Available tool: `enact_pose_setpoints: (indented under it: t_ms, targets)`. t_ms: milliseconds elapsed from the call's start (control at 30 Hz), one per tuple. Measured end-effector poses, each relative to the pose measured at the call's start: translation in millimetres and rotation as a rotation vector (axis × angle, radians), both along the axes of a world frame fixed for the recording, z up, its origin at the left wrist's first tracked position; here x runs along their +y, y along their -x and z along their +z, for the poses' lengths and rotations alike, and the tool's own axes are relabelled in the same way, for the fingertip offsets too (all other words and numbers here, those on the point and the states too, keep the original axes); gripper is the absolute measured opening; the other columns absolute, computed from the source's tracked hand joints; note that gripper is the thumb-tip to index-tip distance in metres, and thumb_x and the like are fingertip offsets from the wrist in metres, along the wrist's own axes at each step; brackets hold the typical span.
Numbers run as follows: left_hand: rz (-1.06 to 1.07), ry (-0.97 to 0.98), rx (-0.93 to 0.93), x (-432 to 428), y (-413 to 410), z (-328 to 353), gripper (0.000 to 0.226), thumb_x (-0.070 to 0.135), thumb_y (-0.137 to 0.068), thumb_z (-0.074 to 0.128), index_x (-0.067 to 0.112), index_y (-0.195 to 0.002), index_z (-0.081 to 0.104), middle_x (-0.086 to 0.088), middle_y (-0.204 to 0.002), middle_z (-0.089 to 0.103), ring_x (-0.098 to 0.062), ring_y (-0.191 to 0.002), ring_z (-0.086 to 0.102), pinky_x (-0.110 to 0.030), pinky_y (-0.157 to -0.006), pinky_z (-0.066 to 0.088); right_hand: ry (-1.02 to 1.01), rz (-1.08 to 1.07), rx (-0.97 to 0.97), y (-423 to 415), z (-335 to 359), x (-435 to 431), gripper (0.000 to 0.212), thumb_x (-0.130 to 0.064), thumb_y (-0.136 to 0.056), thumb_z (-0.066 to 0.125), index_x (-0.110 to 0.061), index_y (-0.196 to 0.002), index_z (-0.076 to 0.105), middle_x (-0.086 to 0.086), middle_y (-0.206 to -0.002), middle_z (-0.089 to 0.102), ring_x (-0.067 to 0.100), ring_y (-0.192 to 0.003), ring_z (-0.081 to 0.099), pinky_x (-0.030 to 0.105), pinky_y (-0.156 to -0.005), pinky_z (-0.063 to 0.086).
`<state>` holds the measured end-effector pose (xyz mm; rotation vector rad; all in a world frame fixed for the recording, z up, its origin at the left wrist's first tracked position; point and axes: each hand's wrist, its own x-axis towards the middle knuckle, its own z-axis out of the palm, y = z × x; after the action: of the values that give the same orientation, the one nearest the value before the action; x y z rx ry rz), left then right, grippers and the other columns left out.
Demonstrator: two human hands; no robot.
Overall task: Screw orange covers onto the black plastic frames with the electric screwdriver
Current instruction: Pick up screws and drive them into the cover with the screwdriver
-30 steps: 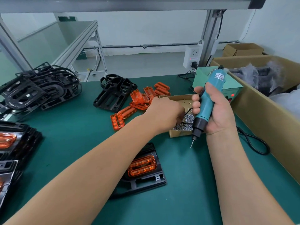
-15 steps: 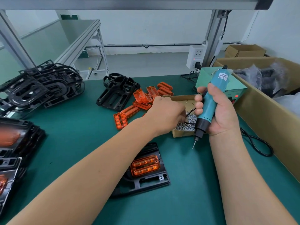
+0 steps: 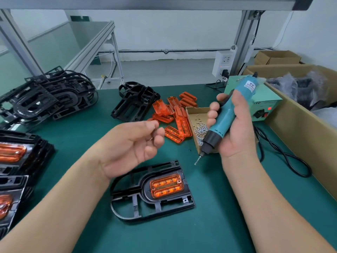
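Observation:
A black plastic frame lies on the green mat in front of me, with an orange cover seated in its recess. Above its left part hovers my left hand, palm up, fingers curled, pinching small screws between thumb and fingertips. My right hand grips the teal electric screwdriver upright, its bit pointing down-left just above the mat, right of the frame. An open cardboard box of screws sits behind the screwdriver.
Loose orange covers and a pile of black frames lie behind the hands. More frames are heaped far left. Assembled frames are stacked at the left edge. A green power unit, its cable and a big carton stand on the right.
My left hand has pulled out of the screw box toward me and turned palm up with screws in it. The frame with its cover is now uncovered. The screwdriver has barely moved.

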<state>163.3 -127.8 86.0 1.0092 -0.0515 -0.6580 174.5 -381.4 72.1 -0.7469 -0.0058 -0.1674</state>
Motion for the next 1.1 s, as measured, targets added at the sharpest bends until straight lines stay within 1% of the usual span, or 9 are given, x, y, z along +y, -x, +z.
enact_pose_setpoints:
  t_ms: [67,167,267,367,467,567,733,867,1100]
  targets:
    - [-0.006,-0.112,-0.057,7.1,5.1,-10.7,0.007,0.009,-0.102,0.056,0.008,-0.104,0.062,-0.006,-0.089,0.063,-0.010,-0.067,0.052,-0.016,-0.048,0.041,-0.028,-0.004,-0.012,2.5,-2.2,13.4,0.032,-0.048,-0.105,0.058,-0.019,-0.095,0.067,0.001,-0.074,0.058,0.016,-0.063,0.060,0.026,-0.057,0.053]
    - [0.053,-0.387,-0.280,7.6,9.2,-22.1,0.013,0.005,-0.102,0.062,0.010,-0.100,0.074,-0.009,-0.088,0.068,-0.011,-0.063,0.047,-0.017,-0.047,0.037,-0.035,-0.013,0.015,4.9,-6.1,31.1,0.033,-0.052,-0.104,0.059,-0.021,-0.094,0.066,-0.001,-0.069,0.052,0.016,-0.062,0.059,0.028,-0.058,0.053]
    - [0.119,-0.579,-0.472,8.5,7.7,-22.9,0.018,0.008,-0.098,0.070,0.022,-0.097,0.081,-0.006,-0.091,0.078,-0.010,-0.062,0.047,-0.018,-0.050,0.037,-0.061,-0.023,0.002,5.1,-7.2,38.2,0.032,-0.052,-0.104,0.058,-0.020,-0.098,0.063,-0.001,-0.070,0.049,0.014,-0.062,0.055,0.025,-0.058,0.050]
    - [0.099,-0.711,-0.564,13.9,7.9,-21.2,0.018,0.016,-0.095,0.076,0.033,-0.100,0.081,0.000,-0.094,0.081,-0.004,-0.061,0.051,-0.014,-0.055,0.042,-0.082,-0.046,-0.048,7.0,-3.6,36.8,0.030,-0.047,-0.105,0.058,-0.017,-0.102,0.059,-0.001,-0.073,0.049,0.014,-0.066,0.055,0.026,-0.062,0.050]
    - [0.030,-0.746,-0.623,12.6,12.6,-20.6,0.019,0.018,-0.095,0.077,0.036,-0.100,0.080,0.006,-0.095,0.081,0.004,-0.072,0.067,-0.007,-0.065,0.047,-0.128,-0.068,-0.099,9.9,1.6,33.2,0.028,-0.043,-0.108,0.056,-0.015,-0.103,0.057,0.000,-0.075,0.049,0.014,-0.069,0.055,0.026,-0.066,0.051]
    - [-0.028,-0.772,-0.643,8.9,17.6,-19.9,0.021,0.018,-0.097,0.074,0.039,-0.100,0.078,0.009,-0.098,0.081,-0.001,-0.091,0.074,-0.008,-0.078,0.049,-0.159,-0.070,-0.128,13.6,5.6,33.3,0.026,-0.039,-0.108,0.056,-0.014,-0.104,0.056,-0.001,-0.076,0.050,0.014,-0.071,0.057,0.026,-0.069,0.052]
    - [-0.047,-0.701,-0.616,6.0,23.4,-16.3,0.017,0.014,-0.098,0.073,0.030,-0.099,0.079,0.005,-0.096,0.082,0.006,-0.074,0.068,-0.003,-0.065,0.046,-0.138,-0.082,-0.138,17.3,6.8,39.4,0.022,-0.036,-0.108,0.057,-0.015,-0.103,0.056,0.000,-0.076,0.051,0.016,-0.073,0.057,0.028,-0.072,0.052]
    - [-0.037,-0.668,-0.600,3.5,25.9,-15.8,0.011,0.014,-0.096,0.075,0.023,-0.102,0.079,0.002,-0.095,0.082,0.007,-0.070,0.067,-0.002,-0.062,0.045,-0.116,-0.079,-0.150,18.0,5.6,41.6,0.022,-0.036,-0.108,0.058,-0.014,-0.103,0.057,0.001,-0.076,0.052,0.016,-0.074,0.059,0.029,-0.072,0.053]
    - [-0.023,-0.675,-0.585,5.1,24.5,-16.1,0.015,0.017,-0.097,0.076,0.031,-0.102,0.079,0.001,-0.096,0.081,0.003,-0.069,0.063,-0.010,-0.060,0.045,-0.106,-0.077,-0.160,19.5,6.7,41.4,0.022,-0.036,-0.108,0.058,-0.015,-0.102,0.057,0.000,-0.076,0.052,0.016,-0.073,0.058,0.029,-0.073,0.052]
